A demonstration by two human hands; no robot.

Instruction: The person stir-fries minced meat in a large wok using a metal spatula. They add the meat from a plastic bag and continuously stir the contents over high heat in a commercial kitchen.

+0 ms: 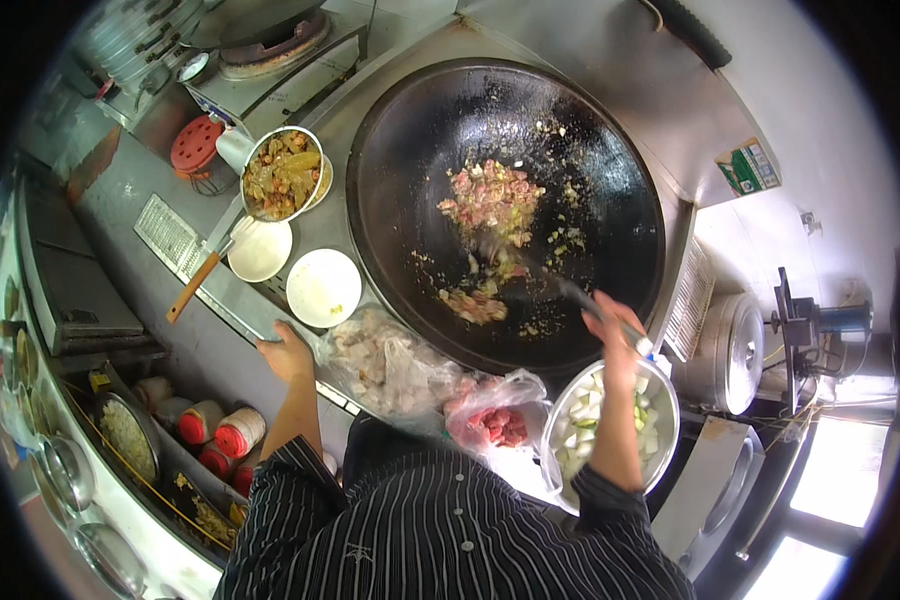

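Note:
A large black wok (400,270) holds chopped pinkish meat (492,200) with bits of green and pale aromatics. My right hand (615,328) is wrapped round the grey handle of a long wok tool (576,293). The handle's white end sticks out behind my fist, and the tool's blurred head lies among the meat, so I cannot make out its shape. At the counter's front edge (338,396), my left hand (288,354) grips the rim, beside a clear bag of pale pieces (385,360).
Close to me lie a bag of red meat pieces (503,427) and a metal basin (660,455) of cut white and green vegetables. Left of the wok stand a bowl of brown-green food (282,172), two white bowls (324,288) and a wooden-handled brush (195,285). A lidded pot (735,350) is at right.

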